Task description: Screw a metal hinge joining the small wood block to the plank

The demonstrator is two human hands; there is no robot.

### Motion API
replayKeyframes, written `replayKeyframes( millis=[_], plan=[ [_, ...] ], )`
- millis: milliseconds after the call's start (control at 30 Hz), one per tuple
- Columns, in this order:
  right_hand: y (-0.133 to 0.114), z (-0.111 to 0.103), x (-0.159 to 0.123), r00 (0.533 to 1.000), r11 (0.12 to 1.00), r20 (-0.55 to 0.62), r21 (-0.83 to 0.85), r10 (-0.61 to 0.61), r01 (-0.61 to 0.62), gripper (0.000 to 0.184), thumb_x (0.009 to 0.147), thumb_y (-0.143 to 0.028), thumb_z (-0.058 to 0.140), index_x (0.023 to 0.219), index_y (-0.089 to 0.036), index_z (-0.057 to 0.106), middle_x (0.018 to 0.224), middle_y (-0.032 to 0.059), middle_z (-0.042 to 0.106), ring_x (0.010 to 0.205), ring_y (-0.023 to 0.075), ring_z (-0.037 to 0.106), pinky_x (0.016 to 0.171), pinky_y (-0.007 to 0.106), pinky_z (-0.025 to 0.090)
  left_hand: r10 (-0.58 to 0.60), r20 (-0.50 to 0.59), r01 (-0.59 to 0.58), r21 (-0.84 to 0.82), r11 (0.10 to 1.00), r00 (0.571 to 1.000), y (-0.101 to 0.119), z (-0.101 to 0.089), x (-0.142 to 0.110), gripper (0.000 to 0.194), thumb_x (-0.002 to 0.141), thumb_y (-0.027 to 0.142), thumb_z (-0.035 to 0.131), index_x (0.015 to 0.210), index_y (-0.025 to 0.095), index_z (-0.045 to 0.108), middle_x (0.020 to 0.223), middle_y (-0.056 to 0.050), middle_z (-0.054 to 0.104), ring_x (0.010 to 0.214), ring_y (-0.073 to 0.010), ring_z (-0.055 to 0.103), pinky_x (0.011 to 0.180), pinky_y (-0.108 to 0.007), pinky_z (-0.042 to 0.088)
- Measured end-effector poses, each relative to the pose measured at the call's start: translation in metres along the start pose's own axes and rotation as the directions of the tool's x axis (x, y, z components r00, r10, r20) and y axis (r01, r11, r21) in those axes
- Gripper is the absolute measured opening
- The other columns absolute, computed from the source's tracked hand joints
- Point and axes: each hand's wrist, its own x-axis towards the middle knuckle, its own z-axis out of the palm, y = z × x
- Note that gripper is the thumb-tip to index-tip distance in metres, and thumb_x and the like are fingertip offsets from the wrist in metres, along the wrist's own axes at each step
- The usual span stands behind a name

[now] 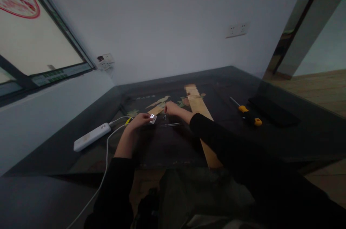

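Observation:
My left hand (pixel 139 119) rests on the dark glass table (pixel 297 139) with its fingers closed on a small shiny metal hinge (pixel 153 118). Just right of it, my right hand (pixel 171 108) is pinched shut above a tiny screw (pixel 164 117); what the fingers hold is too small to name. A short wooden strip (pixel 154 110) lies right behind the hinge. A long wooden plank (pixel 201 113) runs from the table's middle toward me, under my right forearm.
A yellow-and-black screwdriver (pixel 247 111) lies at the right, beside a flat black object (pixel 273 110). A white power bank (pixel 92 136) with a white cable (pixel 106 157) lies at the left. A thin metal rod (pixel 171 124) lies near my hands. Walls close the far and left sides.

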Motion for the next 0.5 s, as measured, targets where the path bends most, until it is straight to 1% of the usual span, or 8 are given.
replayKeyframes(
  millis=[67, 100, 167, 233, 300, 400, 500],
  plan=[
    [-0.004, 0.007, 0.000, 0.999, 0.994, -0.036, -0.099, 0.037, -0.040, 0.023, 0.082, -0.004, 0.060, 0.099, -0.005, 0.076, 0.113, 0.0278, 0.073, 0.108, 0.0329, 0.070, 0.088, 0.035, 0.053, -0.026, 0.023, 0.025, 0.026, 0.999, 0.999, -0.002, -0.003, -0.001, 0.024, 0.057, 0.043, 0.073, 0.054, 0.020, 0.067, 0.054, 0.000, 0.059, 0.056, -0.0155, 0.048, 0.056, -0.025, 0.033],
    [-0.006, 0.009, -0.001, 0.998, 0.990, -0.047, -0.133, 0.048, -0.054, 0.025, 0.085, -0.005, 0.058, 0.103, -0.006, 0.075, 0.119, 0.0291, 0.070, 0.111, 0.0337, 0.069, 0.090, 0.036, 0.053, -0.041, 0.022, 0.040, 0.031, 0.999, 0.999, -0.004, -0.005, -0.002, 0.022, 0.055, 0.042, 0.074, 0.053, 0.021, 0.067, 0.054, -0.001, 0.059, 0.056, -0.0162, 0.049, 0.055, -0.026, 0.033],
    [-0.009, 0.014, -0.003, 0.997, 0.981, -0.053, -0.182, 0.052, -0.060, 0.028, 0.089, -0.007, 0.054, 0.110, -0.008, 0.073, 0.124, 0.0279, 0.069, 0.115, 0.0328, 0.068, 0.093, 0.036, 0.052, -0.069, 0.017, 0.069, 0.030, 0.997, 0.997, -0.009, -0.006, -0.001, 0.019, 0.051, 0.037, 0.076, 0.054, 0.021, 0.066, 0.056, -0.002, 0.063, 0.059, -0.0183, 0.054, 0.056, -0.026, 0.037],
    [-0.012, 0.018, -0.004, 0.998, 0.975, -0.046, -0.216, 0.049, -0.058, 0.030, 0.091, -0.008, 0.052, 0.113, -0.010, 0.073, 0.124, 0.0250, 0.070, 0.117, 0.0312, 0.068, 0.094, 0.035, 0.051, -0.095, 0.009, 0.094, 0.051, 0.994, 0.995, -0.015, -0.007, 0.001, 0.018, 0.049, 0.034, 0.076, 0.059, 0.021, 0.067, 0.060, -0.003, 0.066, 0.062, -0.0201, 0.058, 0.057, -0.027, 0.040],
    [-0.015, 0.021, -0.005, 0.998, 0.968, -0.043, -0.245, 0.046, -0.055, 0.032, 0.092, -0.009, 0.050, 0.115, -0.011, 0.072, 0.124, 0.0232, 0.070, 0.118, 0.0303, 0.067, 0.095, 0.035, 0.051, -0.123, -0.008, 0.123, 0.129, 0.984, 0.992, -0.019, -0.008, 0.003, 0.020, 0.052, 0.033, 0.075, 0.065, 0.020, 0.067, 0.063, -0.002, 0.067, 0.065, -0.0205, 0.061, 0.058, -0.026, 0.041],
    [-0.019, 0.024, -0.007, 0.999, 0.958, -0.041, -0.282, 0.034, -0.044, 0.034, 0.094, -0.011, 0.047, 0.118, -0.011, 0.071, 0.125, 0.0207, 0.070, 0.117, 0.0294, 0.068, 0.095, 0.036, 0.052, -0.148, -0.047, 0.156, 0.276, 0.948, 0.988, -0.023, -0.008, 0.006, 0.021, 0.061, 0.031, 0.074, 0.077, 0.018, 0.067, 0.070, -0.002, 0.070, 0.071, -0.0203, 0.065, 0.060, -0.025, 0.043],
    [-0.022, 0.023, -0.010, 1.000, 0.951, -0.030, -0.309, 0.003, -0.012, 0.034, 0.094, -0.014, 0.047, 0.118, -0.013, 0.072, 0.124, 0.0184, 0.071, 0.116, 0.0287, 0.068, 0.094, 0.036, 0.052, -0.157, -0.090, 0.179, 0.358, 0.917, 0.983, -0.025, -0.006, 0.007, 0.021, 0.071, 0.029, 0.071, 0.088, 0.018, 0.068, 0.079, -0.005, 0.073, 0.077, -0.0208, 0.068, 0.062, -0.025, 0.044]
  ],
)
